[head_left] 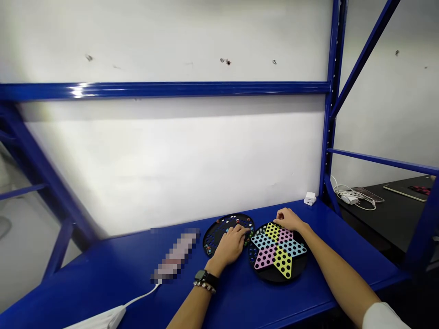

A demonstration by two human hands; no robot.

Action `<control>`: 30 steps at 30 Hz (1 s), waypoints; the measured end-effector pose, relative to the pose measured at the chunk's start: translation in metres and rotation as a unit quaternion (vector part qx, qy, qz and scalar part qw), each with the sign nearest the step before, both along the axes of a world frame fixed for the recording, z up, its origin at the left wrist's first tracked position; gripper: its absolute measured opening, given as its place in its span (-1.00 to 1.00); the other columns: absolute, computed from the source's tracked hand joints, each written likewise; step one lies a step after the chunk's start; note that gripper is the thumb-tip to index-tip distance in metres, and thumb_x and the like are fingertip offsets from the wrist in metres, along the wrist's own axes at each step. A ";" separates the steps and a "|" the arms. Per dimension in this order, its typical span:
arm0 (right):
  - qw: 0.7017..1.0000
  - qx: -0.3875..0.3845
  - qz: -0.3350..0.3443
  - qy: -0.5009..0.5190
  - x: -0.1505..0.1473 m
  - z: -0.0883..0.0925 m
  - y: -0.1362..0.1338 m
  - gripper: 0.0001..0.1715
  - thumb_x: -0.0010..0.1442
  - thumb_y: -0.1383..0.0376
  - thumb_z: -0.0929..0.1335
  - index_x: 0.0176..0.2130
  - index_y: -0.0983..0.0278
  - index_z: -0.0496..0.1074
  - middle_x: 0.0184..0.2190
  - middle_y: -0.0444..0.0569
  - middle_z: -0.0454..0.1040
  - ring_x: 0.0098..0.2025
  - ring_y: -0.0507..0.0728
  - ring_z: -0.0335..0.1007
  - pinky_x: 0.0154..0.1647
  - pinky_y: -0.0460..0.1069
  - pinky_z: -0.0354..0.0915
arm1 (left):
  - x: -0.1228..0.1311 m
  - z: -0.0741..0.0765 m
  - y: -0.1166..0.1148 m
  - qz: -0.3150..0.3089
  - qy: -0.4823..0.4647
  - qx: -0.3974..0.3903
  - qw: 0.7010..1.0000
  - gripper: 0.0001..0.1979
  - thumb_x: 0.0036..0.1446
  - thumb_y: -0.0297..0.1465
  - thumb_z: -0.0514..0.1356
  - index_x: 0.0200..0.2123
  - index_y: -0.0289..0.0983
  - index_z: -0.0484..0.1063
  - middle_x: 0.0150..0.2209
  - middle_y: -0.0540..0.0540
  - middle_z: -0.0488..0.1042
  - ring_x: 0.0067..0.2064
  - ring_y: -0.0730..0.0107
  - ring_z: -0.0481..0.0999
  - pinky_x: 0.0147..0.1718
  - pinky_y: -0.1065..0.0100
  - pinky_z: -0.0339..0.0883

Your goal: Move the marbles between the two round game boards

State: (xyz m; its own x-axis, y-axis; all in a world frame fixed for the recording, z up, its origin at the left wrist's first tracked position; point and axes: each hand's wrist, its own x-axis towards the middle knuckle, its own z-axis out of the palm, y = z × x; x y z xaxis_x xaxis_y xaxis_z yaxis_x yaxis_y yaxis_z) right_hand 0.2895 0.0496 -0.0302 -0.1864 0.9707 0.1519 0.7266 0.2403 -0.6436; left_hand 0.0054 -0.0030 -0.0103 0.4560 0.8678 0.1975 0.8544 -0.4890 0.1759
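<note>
A round black Chinese checkers board (280,248) with a star in yellow, pink and blue lies on the blue shelf. Glass marbles sit in the gaps at its left side. My right hand (288,219) is at the board's far edge, its fingers curled and pinched near the tip of a yellow point; whatever is between them is hidden. To the left, a round black tray (214,230) holds scattered marbles and small white pieces. Over its right part lies my left hand (232,243), fingers stretched toward marbles by the rim, with some fingertips hard to make out.
A blurred-out flat object (176,256) lies left of the tray, joined by a white cable to a white power strip (99,320). A white charger plug (310,198) stands at the back right. Blue metal posts (329,114) frame the shelf, with a white wall behind.
</note>
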 end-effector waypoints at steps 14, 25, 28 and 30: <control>0.999 -0.004 -0.004 -0.042 -0.003 0.002 -0.003 -0.74 0.18 0.13 0.36 -0.43 0.24 0.44 -0.42 -0.09 0.52 -0.39 0.05 0.37 -0.42 -0.09 0.11 | 0.002 0.008 0.001 0.059 -0.001 -0.003 0.998 -0.80 0.19 -0.35 0.16 -0.13 -0.14 0.52 -0.09 -0.04 0.56 -0.02 0.22 0.46 -0.09 0.30 0.27; 0.998 0.034 -0.029 -0.047 -0.020 0.019 -0.016 -0.78 0.21 0.19 0.33 -0.42 0.24 0.42 -0.40 -0.08 0.50 -0.40 0.03 0.33 -0.41 -0.08 0.06 | -0.001 0.001 0.012 0.071 -0.018 0.048 0.996 -0.69 0.27 -0.30 0.07 0.02 -0.17 0.45 0.04 -0.11 0.48 0.09 0.17 0.42 0.02 0.25 0.28; 0.998 0.034 -0.029 -0.053 -0.020 0.020 -0.016 -0.79 0.20 0.19 0.34 -0.43 0.24 0.42 -0.39 -0.08 0.51 -0.39 0.03 0.34 -0.41 -0.08 0.06 | -0.002 0.002 0.033 0.094 -0.012 0.052 0.994 -0.60 0.32 -0.38 -0.05 0.17 -0.21 0.33 0.14 -0.17 0.40 0.14 0.16 0.39 0.09 0.22 0.25; 0.997 0.033 -0.035 -0.054 -0.019 0.020 -0.016 -0.79 0.20 0.20 0.34 -0.42 0.24 0.42 -0.39 -0.08 0.51 -0.39 0.04 0.34 -0.41 -0.08 0.07 | -0.002 0.005 0.049 0.112 0.004 0.024 0.993 -0.57 0.30 -0.43 -0.04 0.19 -0.24 0.32 0.13 -0.22 0.41 0.13 0.11 0.41 0.09 0.17 0.27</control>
